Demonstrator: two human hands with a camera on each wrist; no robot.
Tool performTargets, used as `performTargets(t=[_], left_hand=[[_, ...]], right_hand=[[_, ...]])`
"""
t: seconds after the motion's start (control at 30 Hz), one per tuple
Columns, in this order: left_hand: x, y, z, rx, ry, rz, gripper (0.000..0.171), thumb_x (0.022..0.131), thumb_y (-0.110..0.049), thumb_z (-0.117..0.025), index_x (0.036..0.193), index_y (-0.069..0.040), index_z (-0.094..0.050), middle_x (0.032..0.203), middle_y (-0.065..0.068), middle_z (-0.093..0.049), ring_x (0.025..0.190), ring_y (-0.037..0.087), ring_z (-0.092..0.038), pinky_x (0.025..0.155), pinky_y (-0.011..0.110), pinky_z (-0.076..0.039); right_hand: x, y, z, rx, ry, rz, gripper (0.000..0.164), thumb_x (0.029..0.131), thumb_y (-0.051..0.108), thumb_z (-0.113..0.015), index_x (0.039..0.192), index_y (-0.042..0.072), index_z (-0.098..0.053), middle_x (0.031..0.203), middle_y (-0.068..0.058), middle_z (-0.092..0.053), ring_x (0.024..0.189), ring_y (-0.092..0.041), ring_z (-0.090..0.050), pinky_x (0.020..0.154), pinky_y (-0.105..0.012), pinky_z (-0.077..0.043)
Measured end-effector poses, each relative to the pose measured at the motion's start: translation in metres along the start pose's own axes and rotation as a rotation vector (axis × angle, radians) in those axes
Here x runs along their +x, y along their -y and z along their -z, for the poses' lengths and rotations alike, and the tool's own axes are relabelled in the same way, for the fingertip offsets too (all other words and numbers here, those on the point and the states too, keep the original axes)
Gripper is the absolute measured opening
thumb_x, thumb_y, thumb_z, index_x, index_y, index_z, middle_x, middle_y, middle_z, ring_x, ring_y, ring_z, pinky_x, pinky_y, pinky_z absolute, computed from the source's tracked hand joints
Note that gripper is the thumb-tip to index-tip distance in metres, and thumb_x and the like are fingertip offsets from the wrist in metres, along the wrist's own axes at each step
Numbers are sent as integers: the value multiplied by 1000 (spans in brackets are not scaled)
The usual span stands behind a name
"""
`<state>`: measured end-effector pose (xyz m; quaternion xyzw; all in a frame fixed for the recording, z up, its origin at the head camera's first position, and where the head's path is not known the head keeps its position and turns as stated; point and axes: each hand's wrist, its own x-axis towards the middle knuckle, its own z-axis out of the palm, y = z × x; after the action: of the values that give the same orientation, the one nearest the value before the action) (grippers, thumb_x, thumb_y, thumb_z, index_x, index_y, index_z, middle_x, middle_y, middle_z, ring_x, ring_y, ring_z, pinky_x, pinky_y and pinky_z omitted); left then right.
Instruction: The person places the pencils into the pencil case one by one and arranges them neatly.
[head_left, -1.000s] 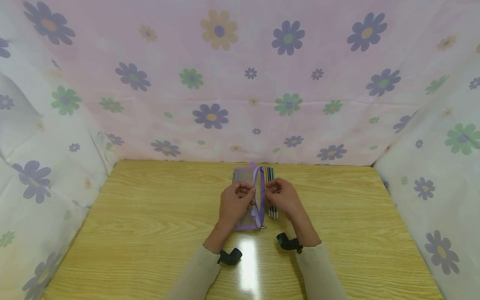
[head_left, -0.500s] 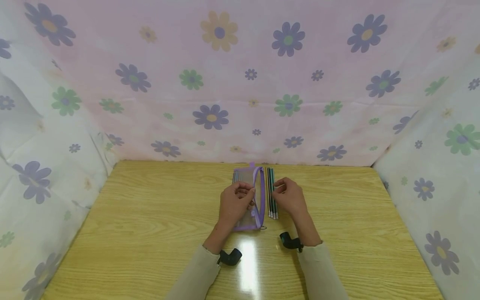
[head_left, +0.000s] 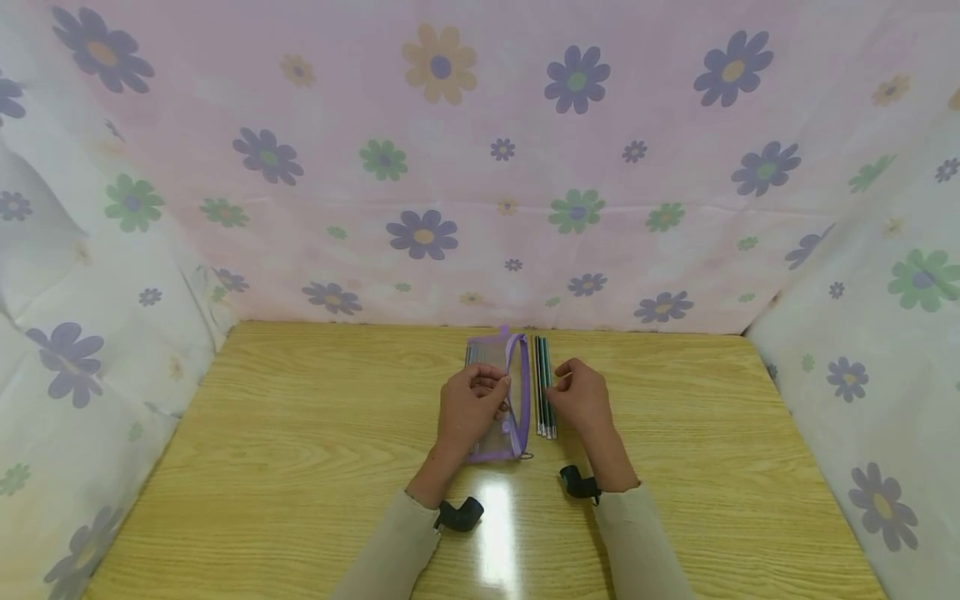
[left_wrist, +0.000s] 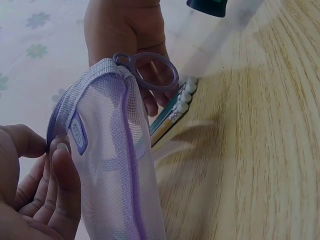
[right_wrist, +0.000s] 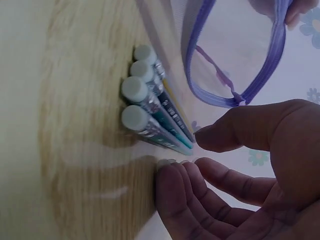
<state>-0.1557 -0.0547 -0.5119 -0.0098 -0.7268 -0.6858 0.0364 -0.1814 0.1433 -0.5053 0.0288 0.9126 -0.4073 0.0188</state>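
Note:
A see-through mesh pencil pouch (head_left: pixel 524 400) with purple trim lies on the table, its zipper mouth spread toward the right. My left hand (head_left: pixel 467 408) pinches the upper edge of that mouth between thumb and forefinger, also visible in the left wrist view. Several pencils (head_left: pixel 543 417) with white erasers, dark, teal and yellow, lie side by side just right of the pouch. At their right side is my right hand (head_left: pixel 585 402). In the right wrist view its thumb (right_wrist: pixel 220 132) reaches the far part of the outermost green pencil (right_wrist: pixel 160 135), its loosely bent fingers resting beside it.
Slim items (head_left: pixel 471 354) show through the pouch's left side. A ring pull (left_wrist: pixel 156 72) hangs at the pouch's near corner. Black wrist mounts (head_left: pixel 461 514) sit on both forearms. Flowered cloth (head_left: pixel 480 167) walls the wooden table (head_left: pixel 315 467) at the back and sides.
My right hand has moved right, from between the pouch mouth and the pencils to the pencils' outer side. The left hand keeps its hold on the pouch.

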Motion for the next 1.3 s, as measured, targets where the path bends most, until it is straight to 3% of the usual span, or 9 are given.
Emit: performTargets(t=[0.47,0.83,1.07,1.3], left_hand=[[-1,0,0,15,-3,-10,6,98,-9,-76,102,-4,-75,87,13,-75,64,22,-73,55,31,-64],[-1,1,0,19,2,-14,6,98,-9,-76,102,-4,-75,87,13,-75,63,21,-73,54,31,-64],[0,2,1,23,5,-23,6,98,-8,-75,102,-4,-75,87,12,-75,63,19,-72,53,32,-64],[1,2,1,28,5,-24,5,98,-8,-76,102,-4,-75,86,12,-75,63,20,-72,53,31,-63]], right_hand=[[2,-5,-5,-87,-15,0,28,87,6,-70,113,-5,-67,91,-16,-67,77,-29,-63,68,-45,-56],[1,0,-5,-199,-42,-60,21,80,6,-70,99,-4,-70,91,-16,-69,79,-30,-64,70,-46,-60],[0,3,-3,-317,-39,-118,12,78,0,-64,90,2,-68,85,-14,-68,73,-30,-64,56,-43,-55],[-1,8,-1,-387,-19,-157,15,79,-5,-59,72,7,-59,65,-5,-53,58,-22,-50,44,-35,-42]])
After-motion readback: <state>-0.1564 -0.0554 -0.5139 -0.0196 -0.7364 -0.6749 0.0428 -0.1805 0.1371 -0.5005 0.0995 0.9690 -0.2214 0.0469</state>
